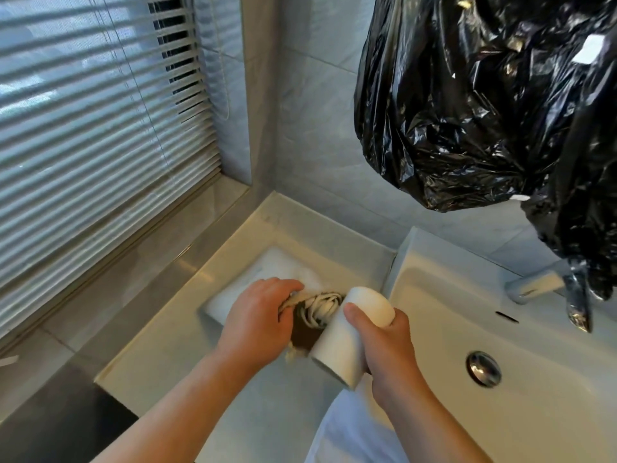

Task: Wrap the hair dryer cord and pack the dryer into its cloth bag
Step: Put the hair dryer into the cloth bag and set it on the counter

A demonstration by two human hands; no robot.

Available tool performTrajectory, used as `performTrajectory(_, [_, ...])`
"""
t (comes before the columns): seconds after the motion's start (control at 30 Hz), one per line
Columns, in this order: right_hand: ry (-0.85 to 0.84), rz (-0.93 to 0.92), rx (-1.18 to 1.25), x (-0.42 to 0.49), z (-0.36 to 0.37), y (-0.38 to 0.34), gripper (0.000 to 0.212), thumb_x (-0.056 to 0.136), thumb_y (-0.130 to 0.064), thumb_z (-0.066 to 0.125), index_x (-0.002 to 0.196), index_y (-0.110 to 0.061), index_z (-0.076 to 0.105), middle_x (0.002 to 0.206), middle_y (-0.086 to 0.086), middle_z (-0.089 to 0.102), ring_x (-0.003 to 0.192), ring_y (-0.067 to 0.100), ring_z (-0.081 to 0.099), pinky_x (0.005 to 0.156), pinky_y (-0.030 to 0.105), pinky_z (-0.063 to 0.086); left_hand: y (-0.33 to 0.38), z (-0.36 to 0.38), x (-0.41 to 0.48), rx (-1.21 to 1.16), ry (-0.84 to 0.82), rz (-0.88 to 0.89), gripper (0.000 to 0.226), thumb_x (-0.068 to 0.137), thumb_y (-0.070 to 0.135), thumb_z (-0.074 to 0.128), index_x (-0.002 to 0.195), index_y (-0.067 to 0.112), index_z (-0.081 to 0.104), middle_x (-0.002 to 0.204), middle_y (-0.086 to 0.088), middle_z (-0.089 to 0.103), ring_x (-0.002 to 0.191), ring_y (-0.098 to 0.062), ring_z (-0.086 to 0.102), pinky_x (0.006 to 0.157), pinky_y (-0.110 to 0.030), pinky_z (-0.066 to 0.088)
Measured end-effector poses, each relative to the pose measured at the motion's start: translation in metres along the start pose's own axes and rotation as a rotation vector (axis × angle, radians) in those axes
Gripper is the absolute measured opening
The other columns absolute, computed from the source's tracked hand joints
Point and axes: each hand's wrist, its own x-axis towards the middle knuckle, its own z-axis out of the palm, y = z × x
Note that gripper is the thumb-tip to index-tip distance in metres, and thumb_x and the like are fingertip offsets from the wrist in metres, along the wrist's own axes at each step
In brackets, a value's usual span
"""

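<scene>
A white hair dryer [347, 332] is held over the vanity counter, its barrel slanting from upper right to lower left. My right hand [384, 349] grips the barrel, thumb on top. White cord [322, 305] is wound in loops around the dark brown handle [303, 332], just left of the barrel. My left hand [263, 319] is closed on the cord at the handle's left side. No cloth bag can be made out for certain.
A white folded towel or tray [273, 272] lies on the counter behind my hands. A white sink [500, 329] with drain [483, 368] and chrome tap [534, 287] is at right. A black plastic bag [484, 105] hangs above. Window blinds [100, 128] fill the left.
</scene>
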Motion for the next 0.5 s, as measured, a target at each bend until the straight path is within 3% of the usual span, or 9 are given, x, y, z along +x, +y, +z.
performTrajectory(0.17, [0.045,0.145,0.158,0.013,0.007,0.019,0.064,0.067,-0.037,0.081,0.116,-0.023,0.044,0.107,0.008,0.060,0.095,0.029,0.063,0.084,0.054,0.056,0.000,0.019,-0.012,-0.112,-0.081,-0.068,0.033,0.085,0.004,0.060,0.105,0.028,0.070,0.087,0.026,0.053,0.092,-0.012,0.055,0.080,-0.021,0.042])
performTrajectory(0.37, [0.049,0.194,0.187,0.015,0.036,0.049,0.063,0.061,-0.035,0.084,0.112,-0.021,0.049,0.105,0.008,0.063,0.092,0.027,0.065,0.080,0.051,0.058,-0.008,0.031,-0.011,-0.216,-0.125,-0.254,0.028,0.087,0.013,0.063,0.111,0.026,0.070,0.096,0.011,0.066,0.091,-0.010,0.062,0.078,-0.019,0.047])
performTrajectory(0.43, [0.057,0.218,0.248,0.015,0.049,0.057,0.074,0.049,-0.040,0.084,0.112,-0.022,0.051,0.104,0.008,0.065,0.090,0.028,0.067,0.080,0.052,0.059,-0.008,0.035,-0.018,-0.174,-0.162,-0.216,0.030,0.086,0.011,0.060,0.110,0.024,0.071,0.098,0.009,0.069,0.094,-0.011,0.062,0.081,-0.023,0.049])
performTrajectory(0.5, [0.086,0.239,0.334,0.016,0.059,0.066,0.076,0.047,-0.037,0.082,0.115,-0.021,0.052,0.104,0.008,0.066,0.090,0.027,0.068,0.081,0.053,0.058,-0.011,0.040,-0.029,-0.151,-0.187,-0.133,0.034,0.083,0.007,0.057,0.110,0.022,0.071,0.101,0.008,0.070,0.096,-0.012,0.060,0.082,-0.018,0.045])
